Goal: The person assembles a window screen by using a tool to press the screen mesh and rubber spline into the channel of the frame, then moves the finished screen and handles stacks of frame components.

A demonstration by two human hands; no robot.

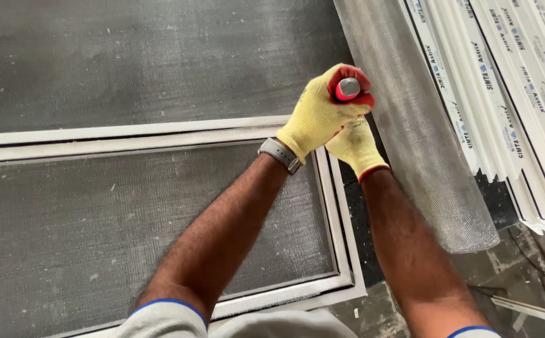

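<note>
The left hand (pixel 319 116) is gripping a red-handled tool (pixel 348 88) in a tight fist, its long axis pointing straight down at the white frame (pixel 335 188). The right hand (pixel 355 145) is curling lower, nearer the frame, its hold hidden.

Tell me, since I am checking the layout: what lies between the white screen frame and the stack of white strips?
In the head view, a grey mesh roll lies between the frame and the strips.
</note>
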